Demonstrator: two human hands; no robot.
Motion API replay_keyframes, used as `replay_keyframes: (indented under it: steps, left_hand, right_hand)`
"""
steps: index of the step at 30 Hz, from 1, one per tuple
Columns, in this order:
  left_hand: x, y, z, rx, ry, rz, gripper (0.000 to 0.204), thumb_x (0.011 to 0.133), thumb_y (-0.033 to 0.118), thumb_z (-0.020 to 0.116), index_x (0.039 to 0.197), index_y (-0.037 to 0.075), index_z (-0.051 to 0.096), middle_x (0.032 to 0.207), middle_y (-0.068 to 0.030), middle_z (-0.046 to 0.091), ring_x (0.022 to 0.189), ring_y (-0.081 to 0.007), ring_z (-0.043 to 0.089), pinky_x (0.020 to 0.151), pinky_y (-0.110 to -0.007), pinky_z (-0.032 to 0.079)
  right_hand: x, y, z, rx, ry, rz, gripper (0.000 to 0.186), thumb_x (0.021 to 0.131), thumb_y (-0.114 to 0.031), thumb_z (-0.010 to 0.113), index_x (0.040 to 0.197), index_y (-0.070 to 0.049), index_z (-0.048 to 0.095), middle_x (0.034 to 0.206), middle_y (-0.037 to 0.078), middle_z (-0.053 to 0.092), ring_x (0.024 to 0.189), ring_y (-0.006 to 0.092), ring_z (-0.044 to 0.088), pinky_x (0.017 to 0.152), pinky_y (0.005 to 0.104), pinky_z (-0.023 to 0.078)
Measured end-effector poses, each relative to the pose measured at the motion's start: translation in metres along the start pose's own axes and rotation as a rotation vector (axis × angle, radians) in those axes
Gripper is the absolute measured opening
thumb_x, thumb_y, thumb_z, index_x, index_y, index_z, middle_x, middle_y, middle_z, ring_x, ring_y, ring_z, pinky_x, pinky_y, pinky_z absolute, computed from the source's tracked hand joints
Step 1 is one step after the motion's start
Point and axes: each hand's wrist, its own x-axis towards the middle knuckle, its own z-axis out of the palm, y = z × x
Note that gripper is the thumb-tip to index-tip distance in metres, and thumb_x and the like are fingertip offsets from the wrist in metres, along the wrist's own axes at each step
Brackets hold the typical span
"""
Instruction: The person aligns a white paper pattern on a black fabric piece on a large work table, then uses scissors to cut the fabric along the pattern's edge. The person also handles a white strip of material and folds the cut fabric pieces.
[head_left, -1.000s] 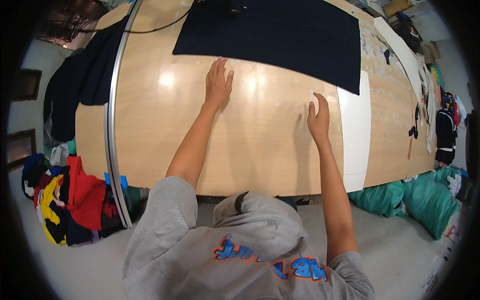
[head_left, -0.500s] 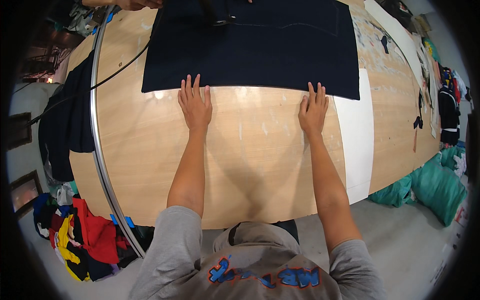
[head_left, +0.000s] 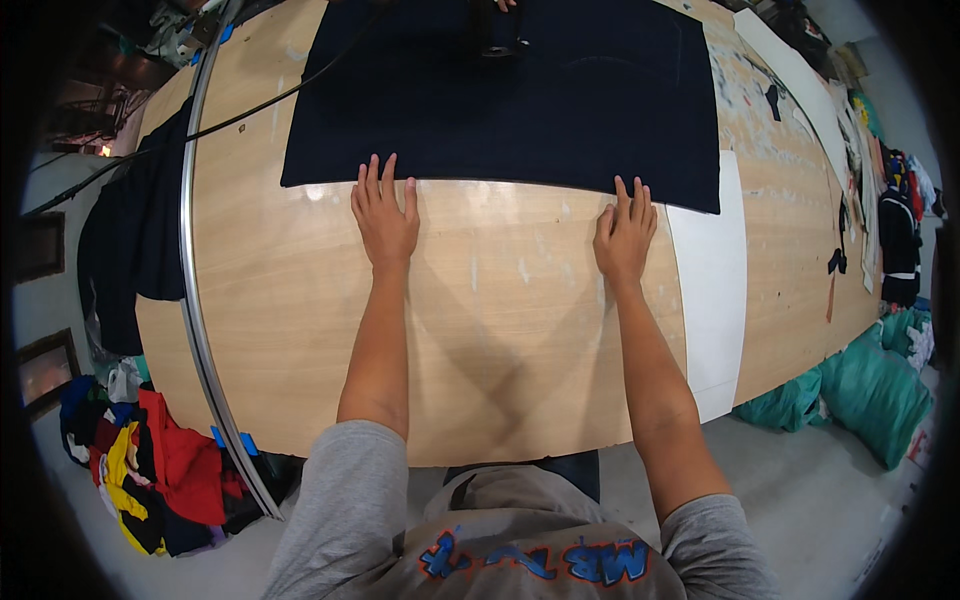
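Note:
A wide stack of dark navy fabric lies flat on the wooden table, with faint chalk lines on top. Along its near edge, my left hand lies flat with fingers stretched, its fingertips on the cloth left of the middle. My right hand rests the same way near the right corner, only its fingertips over the edge. Neither hand grasps anything. At the far side, a dark upright tool that looks like a fabric cutter stands over the cloth. Part of another person's hand shows beside it.
A black cable crosses the left of the table, over a metal rail. White paper lies under the cloth's right corner. Dark fabric hangs at the left. Colourful clothes and green sacks sit on the floor.
The cutter-like tool has shifted to the right across the cloth, and its cable has swung along. The other person's hand at the far left has left view. My hands stay at the cloth's edge.

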Motion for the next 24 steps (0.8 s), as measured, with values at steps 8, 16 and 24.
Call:
replay_keyframes:
  steps: [8,16,24]
  left_hand:
    - [-0.002,-0.001,0.0,-0.007,0.007,-0.002,0.049,0.109,0.041,0.051,0.153,0.019,0.053,0.163,-0.0096,0.043,0.156,-0.028,0.03,0.129,-0.047,0.023]
    - [0.0,-0.003,0.012,0.052,0.011,0.02,0.049,0.109,0.04,0.051,0.154,0.02,0.052,0.164,-0.0087,0.042,0.156,-0.027,0.03,0.13,-0.047,0.022]
    - [-0.001,0.008,-0.002,-0.039,-0.011,-0.017,0.049,0.109,0.038,0.052,0.154,0.019,0.052,0.164,-0.0076,0.042,0.156,-0.0266,0.03,0.13,-0.047,0.022]
  right_hand:
    - [-0.002,0.001,0.003,-0.007,0.008,-0.001,0.049,0.106,-0.021,0.048,0.155,-0.013,0.05,0.164,0.018,0.04,0.156,0.036,0.029,0.126,0.057,0.023]
    - [-0.001,0.008,0.004,-0.05,0.012,0.008,0.05,0.106,-0.022,0.05,0.155,-0.014,0.049,0.164,0.019,0.039,0.155,0.0366,0.031,0.127,0.0569,0.023]
    - [0.0,0.003,-0.001,-0.024,0.006,0.006,0.05,0.105,-0.021,0.051,0.154,-0.012,0.051,0.162,0.021,0.041,0.154,0.037,0.032,0.126,0.0565,0.025]
